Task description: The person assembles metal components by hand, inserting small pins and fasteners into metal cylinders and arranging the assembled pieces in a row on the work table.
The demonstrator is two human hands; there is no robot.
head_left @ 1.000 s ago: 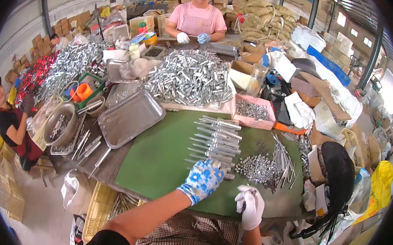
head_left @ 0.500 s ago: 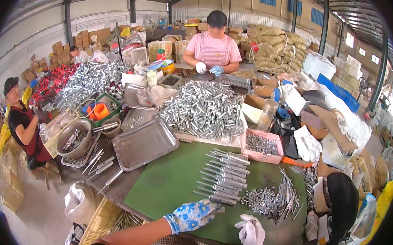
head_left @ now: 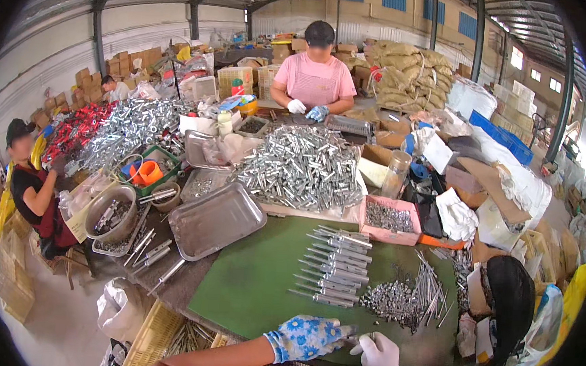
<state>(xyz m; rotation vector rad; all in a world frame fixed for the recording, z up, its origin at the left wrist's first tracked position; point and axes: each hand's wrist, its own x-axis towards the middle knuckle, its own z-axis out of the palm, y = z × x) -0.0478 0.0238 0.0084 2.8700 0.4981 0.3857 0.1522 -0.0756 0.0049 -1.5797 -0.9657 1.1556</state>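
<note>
My left hand (head_left: 304, 339), in a white glove with blue flowers, is closed on a short metal tube (head_left: 348, 332) over the near edge of the green mat (head_left: 238, 284). Right beside it is my right hand (head_left: 379, 359) in a plain white glove, its thumb and forefinger pinched at the tube's end. Whatever small piece sits in that pinch is too small to make out. Beyond my hands lies a row of metal tubes with thin rods (head_left: 334, 271). To its right are a heap of small shiny metal parts (head_left: 397, 302) and a bundle of thin metal pins (head_left: 431, 284).
A large pile of metal tubes (head_left: 301, 166) covers the table's middle. Beside it stand a steel tray (head_left: 216, 218) and a pink box of small parts (head_left: 389, 236). A co-worker (head_left: 317, 83) works across the table; another person (head_left: 31, 185) is at left.
My two hands have come together: the left shifted right and slightly down with the tube, and the right closed its fingers at the tube's end. The view has shifted a little.
</note>
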